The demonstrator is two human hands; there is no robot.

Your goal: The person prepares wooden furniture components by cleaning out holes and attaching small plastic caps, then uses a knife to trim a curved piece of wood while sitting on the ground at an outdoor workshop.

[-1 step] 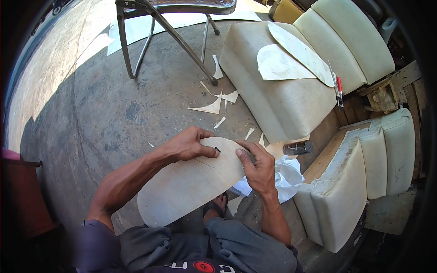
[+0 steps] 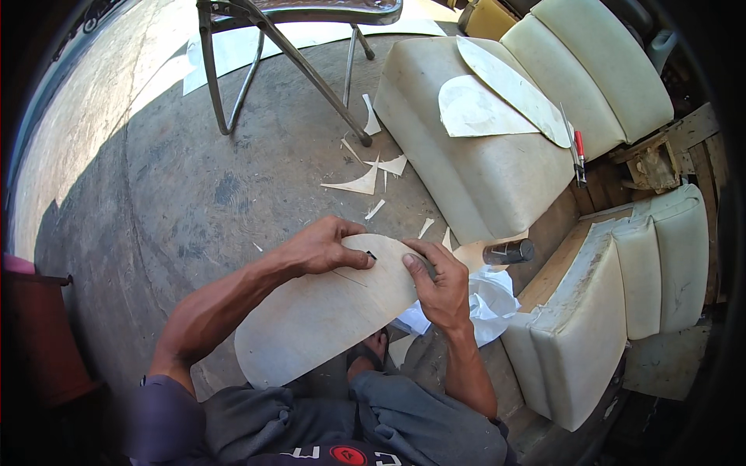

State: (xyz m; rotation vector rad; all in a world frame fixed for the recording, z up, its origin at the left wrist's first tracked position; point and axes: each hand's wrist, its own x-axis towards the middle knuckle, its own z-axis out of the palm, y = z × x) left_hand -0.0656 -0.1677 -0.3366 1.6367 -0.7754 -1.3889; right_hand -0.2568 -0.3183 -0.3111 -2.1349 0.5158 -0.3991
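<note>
L hand (image 2: 322, 247) grip pinched on a small dark tool (image 2: 371, 255), tip on the rounded tan panel (image 2: 326, 314). R hand (image 2: 439, 283) grip clamps panel's right edge. Panel sits tilted over the lap, above concrete floor (image 2: 194, 186). Offcuts (image 2: 364, 182) near chair leg (image 2: 311, 74). Cream seat cushion (image 2: 474, 167) w/ two cut pieces (image 2: 478, 109) just ahead. Dark spray can (image 2: 509, 251) beside R hand.

Cream seat cushions (image 2: 497, 167) lie on the concrete floor (image 2: 194, 194) near a metal chair (image 2: 295, 46), paper scraps (image 2: 365, 182) and a spray can (image 2: 509, 251).
</note>
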